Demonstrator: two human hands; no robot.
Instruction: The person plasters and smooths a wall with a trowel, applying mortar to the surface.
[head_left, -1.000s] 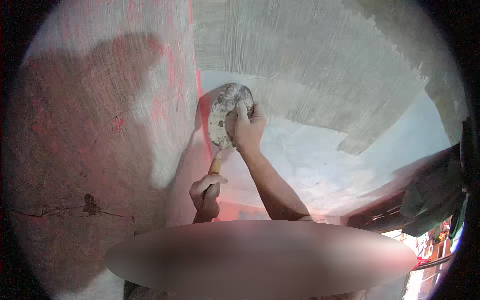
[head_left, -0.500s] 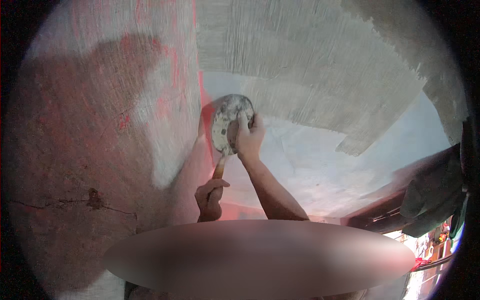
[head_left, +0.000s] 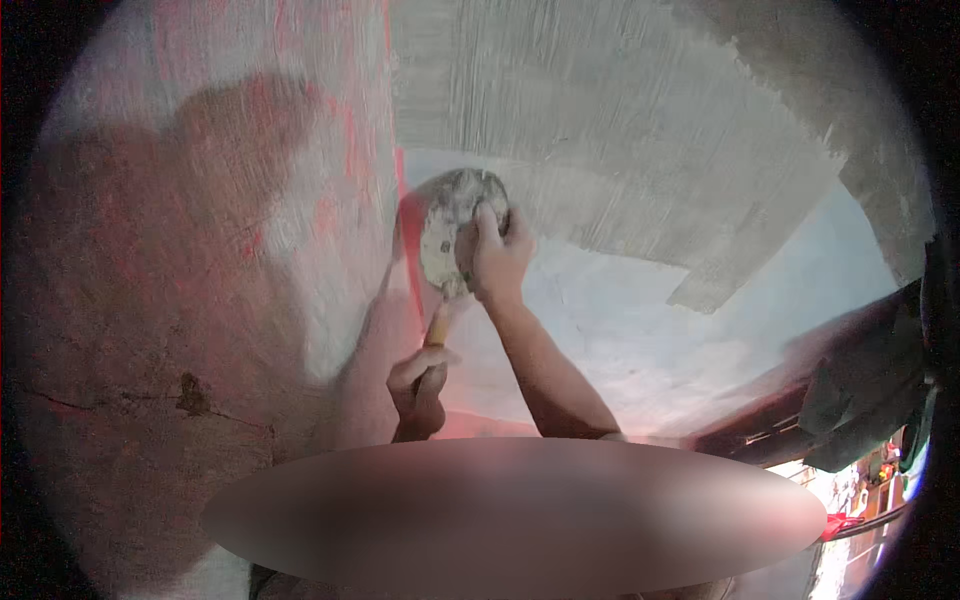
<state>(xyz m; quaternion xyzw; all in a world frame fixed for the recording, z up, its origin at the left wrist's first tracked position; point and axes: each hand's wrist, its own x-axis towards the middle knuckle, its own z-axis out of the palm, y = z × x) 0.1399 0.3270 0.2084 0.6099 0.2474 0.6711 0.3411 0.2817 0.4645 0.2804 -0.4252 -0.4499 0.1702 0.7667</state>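
My right hand [head_left: 503, 255] is closed on the right side of a shallow round dish [head_left: 440, 240], its thumb lying over the face. Whitish and grey smears cover the dish, which is tilted up close to the wall corner. Below it, my left hand [head_left: 418, 388] grips a slim tool with a yellowish wooden handle [head_left: 438, 328]. The pale upper end of the tool meets the lower rim of the dish; whether it is a brush or a scraper I cannot tell.
To the left stands a wall [head_left: 200, 330] with pink and white streaks, a crack and a small hole. Grey streaky coating [head_left: 600, 150] covers part of the pale surface ahead. Dark cloth [head_left: 865, 390] hangs at the right. A blurred oval hides the lower middle.
The dish and my right hand have shifted slightly upward in the picture. My left hand has moved a little to the left, still gripping the tool.
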